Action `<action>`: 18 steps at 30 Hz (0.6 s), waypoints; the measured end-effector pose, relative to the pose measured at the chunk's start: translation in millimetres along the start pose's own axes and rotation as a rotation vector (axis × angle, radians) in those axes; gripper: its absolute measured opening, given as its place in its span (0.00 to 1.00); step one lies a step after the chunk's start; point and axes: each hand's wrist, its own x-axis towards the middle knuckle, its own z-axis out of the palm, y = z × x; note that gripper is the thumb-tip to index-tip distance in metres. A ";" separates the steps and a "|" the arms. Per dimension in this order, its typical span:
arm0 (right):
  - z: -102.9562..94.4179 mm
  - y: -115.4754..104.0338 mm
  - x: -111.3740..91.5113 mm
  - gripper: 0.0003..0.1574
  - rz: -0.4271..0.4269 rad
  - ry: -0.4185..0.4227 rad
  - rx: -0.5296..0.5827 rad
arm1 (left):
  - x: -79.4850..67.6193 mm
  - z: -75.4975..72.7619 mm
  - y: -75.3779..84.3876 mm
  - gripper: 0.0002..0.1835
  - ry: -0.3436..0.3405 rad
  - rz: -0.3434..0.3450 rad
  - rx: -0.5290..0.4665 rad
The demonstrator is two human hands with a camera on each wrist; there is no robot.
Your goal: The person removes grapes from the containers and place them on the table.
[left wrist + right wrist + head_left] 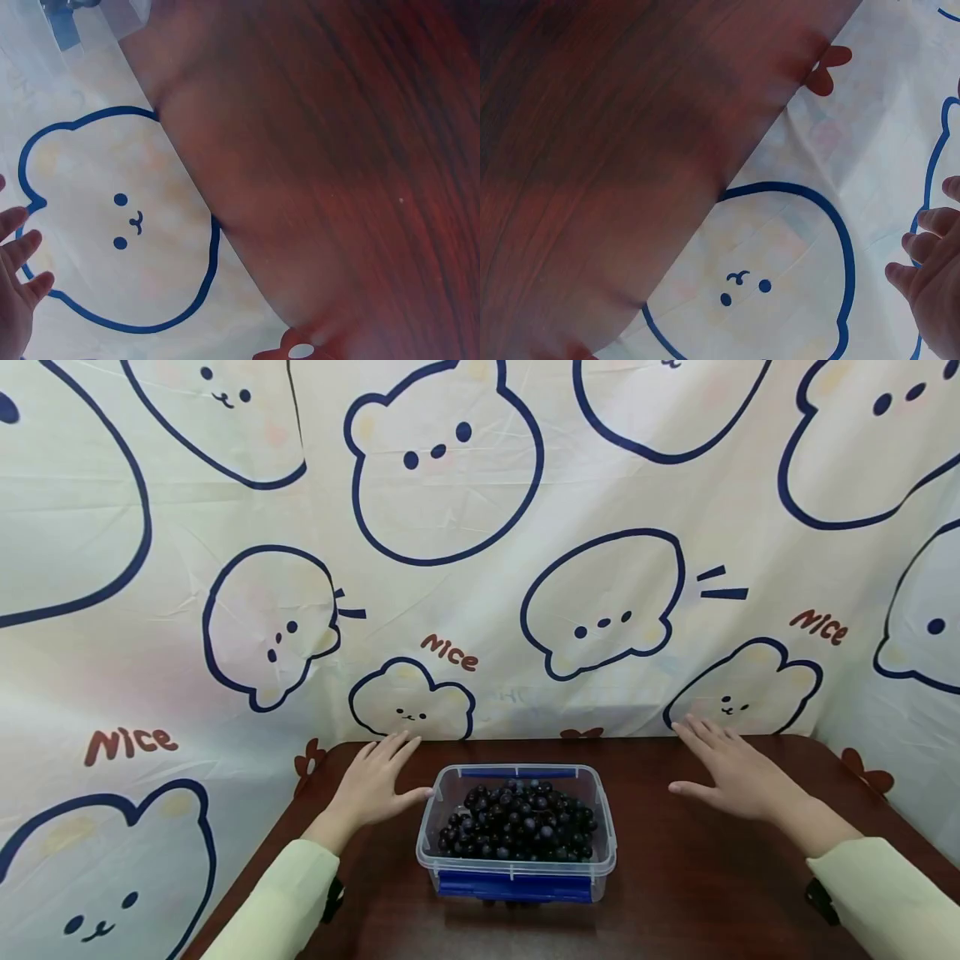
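Observation:
A clear plastic container [516,866] with blue clips stands on the dark wooden table, filled with dark purple grapes [517,822]. To its left my left hand [375,783] is held with fingers spread, the thumb tip close by the container's upper left rim. My right hand [731,770] is well off to the right of it, fingers extended and the thumb apart, holding nothing. The left wrist view catches the fingers of the left hand [16,281] at its edge, and the right wrist view catches those of the right hand [934,274].
The reddish-brown table [675,877] has rounded far corners. Behind it and along both sides hangs a pale curtain [495,602] printed with blue-outlined bear faces and red lettering. A corner of the container [131,16] shows in the left wrist view.

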 end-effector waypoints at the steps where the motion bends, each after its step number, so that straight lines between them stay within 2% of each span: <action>1: 0.5 -1.4 0.1 0.60 -0.004 0.000 0.004 | -0.9 -0.2 0.7 0.46 -0.001 0.008 -0.005; 10: 6.2 -12.2 1.3 0.58 -0.022 0.012 0.021 | -10.4 0.0 7.6 0.45 0.006 0.056 -0.035; 18: 11.1 -23.3 4.8 0.57 -0.051 0.023 0.051 | -18.5 0.0 16.8 0.45 -0.001 0.128 -0.055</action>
